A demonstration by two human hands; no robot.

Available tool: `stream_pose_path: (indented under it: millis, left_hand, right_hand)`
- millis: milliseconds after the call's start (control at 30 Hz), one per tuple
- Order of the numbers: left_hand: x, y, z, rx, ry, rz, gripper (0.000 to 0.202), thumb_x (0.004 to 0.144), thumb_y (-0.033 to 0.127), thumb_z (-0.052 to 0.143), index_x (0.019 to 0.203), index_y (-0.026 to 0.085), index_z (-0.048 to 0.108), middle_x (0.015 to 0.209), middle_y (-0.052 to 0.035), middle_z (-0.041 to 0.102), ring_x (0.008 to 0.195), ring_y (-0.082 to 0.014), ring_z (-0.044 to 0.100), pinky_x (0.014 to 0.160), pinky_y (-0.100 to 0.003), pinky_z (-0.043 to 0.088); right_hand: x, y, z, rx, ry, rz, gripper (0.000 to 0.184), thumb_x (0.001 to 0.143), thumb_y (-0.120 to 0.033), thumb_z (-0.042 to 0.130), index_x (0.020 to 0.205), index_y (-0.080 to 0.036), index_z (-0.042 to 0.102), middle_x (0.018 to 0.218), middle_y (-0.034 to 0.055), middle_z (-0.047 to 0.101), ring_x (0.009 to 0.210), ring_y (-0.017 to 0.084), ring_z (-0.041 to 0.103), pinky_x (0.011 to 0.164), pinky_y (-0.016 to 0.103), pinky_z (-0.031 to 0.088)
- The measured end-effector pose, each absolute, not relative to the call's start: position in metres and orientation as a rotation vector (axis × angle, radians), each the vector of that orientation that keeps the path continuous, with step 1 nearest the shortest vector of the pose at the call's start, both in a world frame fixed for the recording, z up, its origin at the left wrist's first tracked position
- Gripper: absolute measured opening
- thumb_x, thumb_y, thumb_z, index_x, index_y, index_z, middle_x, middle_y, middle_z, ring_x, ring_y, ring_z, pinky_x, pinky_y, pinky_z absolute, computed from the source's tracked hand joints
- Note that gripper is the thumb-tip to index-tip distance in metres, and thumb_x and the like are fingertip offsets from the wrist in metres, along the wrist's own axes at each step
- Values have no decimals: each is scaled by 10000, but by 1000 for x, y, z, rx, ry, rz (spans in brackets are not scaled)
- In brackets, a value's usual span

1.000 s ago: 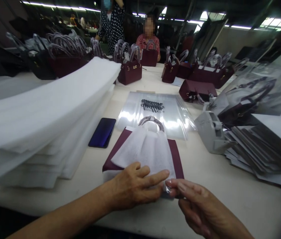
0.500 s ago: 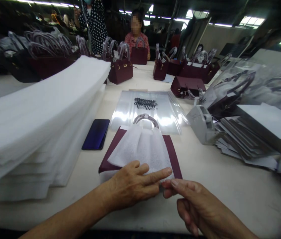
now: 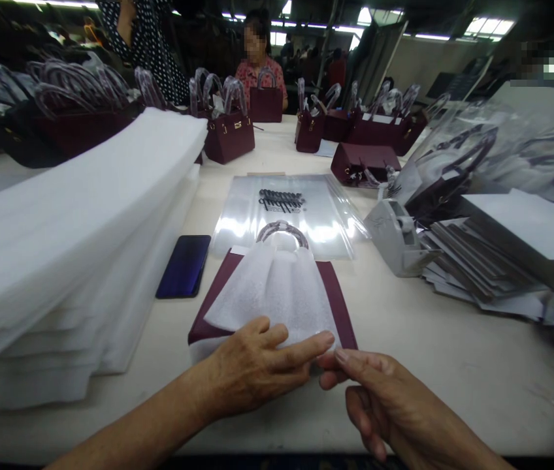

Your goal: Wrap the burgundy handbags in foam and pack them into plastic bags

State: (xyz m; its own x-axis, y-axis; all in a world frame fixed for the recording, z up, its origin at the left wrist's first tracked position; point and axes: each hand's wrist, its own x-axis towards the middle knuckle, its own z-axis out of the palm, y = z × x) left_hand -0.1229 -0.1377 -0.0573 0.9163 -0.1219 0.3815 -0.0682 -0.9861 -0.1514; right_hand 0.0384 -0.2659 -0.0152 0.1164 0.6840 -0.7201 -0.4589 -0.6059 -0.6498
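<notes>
A maroon handbag lies flat on the table in front of me, its wrapped handles pointing away. White foam wrap covers its middle and fans out from the handles toward me. My left hand rests palm down on the wrap's near edge, index finger stretched to the right. Beside that fingertip, my right hand pinches the wrap's lower right corner between thumb and forefinger; its other fingers curl loosely below. The bag's near edge is partly hidden by my hands.
White foam sheets are stacked at left, near a phone. Printed clear plastic bags lie beyond the handbag. At right stand a tape dispenser and grey boards. More maroon handbags and two people are behind.
The view has shifted slightly, so the scene sits a little differently. Both hands stay at the wrap's near edge with almost the same pose.
</notes>
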Motion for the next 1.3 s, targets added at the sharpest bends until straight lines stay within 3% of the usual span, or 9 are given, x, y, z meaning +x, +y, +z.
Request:
stream_pose_path:
  millis: [200, 367, 467, 633, 800, 900, 1000, 1100, 1300]
  left_hand:
    - [-118, -138, -48, -3078, 151, -444, 101, 866, 183, 453, 871, 211, 550, 1313, 63, 453, 717, -149, 399, 586, -308, 306]
    - [-113, -139, -38, -3206, 114, -332, 166, 864, 328, 439, 932, 200, 520, 1265, 40, 495, 739, -165, 417, 597, -326, 292]
    - [-107, -145, -37, -3243, 16, -426, 216, 905, 374, 392, 848, 204, 512, 1157, 36, 571, 706, -152, 423, 605, -321, 268]
    - [-98, -160, -49, -3192, -231, -675, 157, 889, 241, 472, 743, 189, 497, 983, 46, 638, 667, -131, 423, 619, -318, 245]
    - [-97, -164, -54, -3177, -310, -745, 152, 854, 208, 512, 706, 188, 480, 992, 62, 641, 666, -140, 410, 636, -324, 255]
    - [-97, -165, -52, -3188, -344, -742, 136, 844, 218, 520, 716, 189, 483, 977, 65, 642, 676, -142, 412, 646, -329, 268]
    - [-98, -168, -52, -3181, -374, -716, 119, 820, 257, 552, 738, 195, 491, 990, 64, 636, 697, -154, 420, 654, -344, 279]
    - [-98, -175, -58, -3114, -387, -727, 185, 770, 342, 612, 762, 194, 501, 1025, 40, 625, 716, -166, 431, 675, -368, 293]
    - [-100, -184, -73, -2999, -498, -926, 165, 763, 307, 606, 738, 188, 495, 1028, 35, 635, 722, -170, 441, 723, -392, 308]
  right_hand:
    - [40, -268, -22, -1529, -335, 1664, 395, 736, -523, 579, 812, -136, 606, 714, 39, 617, 330, 21, 389, 298, 142, 303]
    - [27, -280, -39, -1650, -379, 1550, 584, 689, -546, 617, 1067, -109, 525, 427, -39, 507, 291, 62, 393, 320, 158, 300]
    - [17, -285, -45, -1682, -367, 1443, 680, 658, -580, 624, 1114, -95, 488, 385, -64, 456, 317, 82, 413, 341, 178, 333]
    - [6, -292, -49, -1589, -301, 1347, 615, 689, -574, 603, 1091, -129, 467, 418, -66, 464, 331, 89, 427, 362, 194, 355]
    - [9, -311, -71, -1431, -126, 1347, 514, 696, -536, 623, 1022, -208, 399, 732, 7, 621, 336, 44, 407, 310, 160, 296]
    - [19, -322, -77, -1488, -160, 1370, 449, 693, -550, 620, 885, -189, 434, 630, -27, 561, 324, 18, 342, 300, 134, 237]
    - [35, -319, -62, -1654, -385, 1098, 376, 735, -524, 591, 887, -199, 478, 642, -20, 548, 382, 51, 391, 337, 177, 344]
    - [47, -299, -32, -1743, -680, 738, 261, 762, -448, 591, 875, -221, 532, 706, 14, 595, 528, 115, 524, 502, 234, 477]
    - [49, -254, 5, -1666, -1166, 581, 141, 831, -336, 527, 906, -231, 584, 825, 16, 631, 729, 147, 604, 645, 242, 494]
